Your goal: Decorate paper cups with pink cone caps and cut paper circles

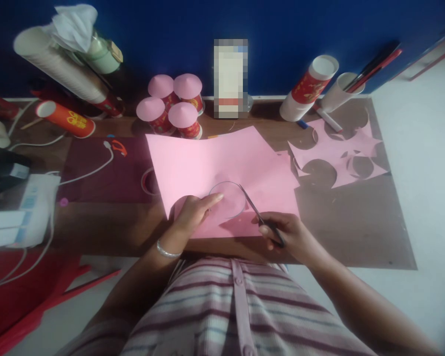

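Observation:
My left hand (196, 211) grips a sheet of pink paper (193, 160) by its near part, thumb on top and the other fingers hidden beneath. A circle outline (228, 200) is drawn on the sheet next to my thumb. In my right hand (286, 232) is a pair of dark-handled scissors (257, 213), fingers closed round the handles. The blades point away from me and meet the right side of the drawn circle. More pink paper (241, 228) lies underneath the sheet.
Several paper cups with pink cone tops (185, 115) stand at the back. Pink offcuts with round holes (328, 146) lie to the right. A red-and-white cup stack (307, 89), a pen holder (339, 94), a tape roll (148, 182) and a white cable (87, 175) are around the table.

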### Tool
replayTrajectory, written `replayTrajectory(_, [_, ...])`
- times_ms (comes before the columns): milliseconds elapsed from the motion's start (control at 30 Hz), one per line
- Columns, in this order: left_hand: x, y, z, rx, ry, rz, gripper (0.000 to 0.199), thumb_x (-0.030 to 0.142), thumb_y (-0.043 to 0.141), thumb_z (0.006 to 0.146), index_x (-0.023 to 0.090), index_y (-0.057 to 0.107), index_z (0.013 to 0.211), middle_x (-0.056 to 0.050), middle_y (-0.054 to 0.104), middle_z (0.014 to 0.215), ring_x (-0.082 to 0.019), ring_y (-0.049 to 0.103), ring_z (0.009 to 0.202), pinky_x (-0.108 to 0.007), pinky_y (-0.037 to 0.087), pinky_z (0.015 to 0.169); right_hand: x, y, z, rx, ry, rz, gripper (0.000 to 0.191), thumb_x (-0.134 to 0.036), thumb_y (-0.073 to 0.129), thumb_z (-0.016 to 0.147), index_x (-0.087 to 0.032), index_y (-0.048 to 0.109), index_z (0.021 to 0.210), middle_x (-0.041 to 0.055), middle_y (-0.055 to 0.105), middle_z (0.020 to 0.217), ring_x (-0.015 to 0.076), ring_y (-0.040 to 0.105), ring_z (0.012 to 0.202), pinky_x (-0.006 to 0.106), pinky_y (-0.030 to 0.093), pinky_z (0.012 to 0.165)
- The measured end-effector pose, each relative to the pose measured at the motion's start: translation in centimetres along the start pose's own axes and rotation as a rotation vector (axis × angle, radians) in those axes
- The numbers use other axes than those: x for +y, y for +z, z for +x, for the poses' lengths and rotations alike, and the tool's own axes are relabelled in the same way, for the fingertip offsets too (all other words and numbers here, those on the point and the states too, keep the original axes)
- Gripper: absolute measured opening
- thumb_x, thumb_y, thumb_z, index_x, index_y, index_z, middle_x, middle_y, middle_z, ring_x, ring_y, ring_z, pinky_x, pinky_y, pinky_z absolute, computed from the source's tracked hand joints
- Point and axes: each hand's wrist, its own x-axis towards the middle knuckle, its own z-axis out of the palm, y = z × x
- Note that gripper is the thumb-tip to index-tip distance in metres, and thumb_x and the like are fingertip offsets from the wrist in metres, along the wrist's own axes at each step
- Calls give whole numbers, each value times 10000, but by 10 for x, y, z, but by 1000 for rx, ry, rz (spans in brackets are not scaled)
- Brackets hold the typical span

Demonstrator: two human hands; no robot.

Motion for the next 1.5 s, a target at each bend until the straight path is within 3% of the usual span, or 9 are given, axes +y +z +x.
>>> replayTrajectory(167, [9,1,0,-44,-66,-30,699,541,721,812,214,278,381,70,208,380,-48,230,373,-214,242,362,1,-1,-1,4,1,2,472,-583,765,796,-153,696,977,-55,547,492,74,468,404,195,357,404])
replayTrajectory(333, [14,-1,0,-29,13,27,563,469,740,788,192,423,415,77,280,413,-45,262,411,-193,295,402,3,-1,-1,-3,6,0,480,-581,761,798,-145,693,986,-56,551,486,63,450,392,190,354,409])
replayTrajectory(600, [15,-2,0,-28,0,62,509,438,690,850,209,523,427,72,230,395,-70,244,401,-226,281,405,4,-1,1,2,-14,-34,486,-590,738,826,-141,710,1012,-51,553,489,65,442,382,200,349,401])
replayTrajectory(800, [5,-14,2,20,190,238,88,280,738,763,213,778,722,46,510,488,-92,393,456,-226,343,475,3,0,1,4,-7,-1,491,-608,758,806,-154,711,988,-57,532,500,80,489,404,192,375,383])
replayTrajectory(1067, [12,-5,-1,21,138,171,473,368,718,847,201,532,445,63,287,410,-79,260,438,-225,275,428,2,0,1,9,6,-12,508,-615,763,792,-146,709,981,-57,527,487,76,480,401,187,366,382])
replayTrajectory(1167, [18,-5,-2,34,153,185,457,330,750,802,196,522,429,66,280,392,-70,235,424,-228,216,405,4,0,1,8,11,-9,513,-613,760,795,-145,706,998,-57,533,481,69,469,393,181,361,385])
replayTrajectory(1267, [18,-6,-2,-14,140,144,344,324,738,791,198,608,498,65,360,421,-68,296,432,-214,262,428,8,-2,0,8,8,-13,512,-615,749,809,-147,706,1010,-51,550,486,61,454,381,179,351,387])
replayTrajectory(1400, [12,-5,1,-18,101,105,511,401,687,842,202,487,415,70,232,407,-67,228,416,-229,266,422,9,-3,0,4,9,-29,525,-631,742,813,-148,714,1016,-49,553,480,62,441,367,187,349,390])
replayTrajectory(1500, [10,-4,2,-2,84,92,505,392,719,825,201,484,420,76,208,407,-64,206,417,-240,242,419,7,-2,1,7,10,-27,548,-648,753,791,-146,717,1010,-54,536,482,76,460,377,196,354,387])
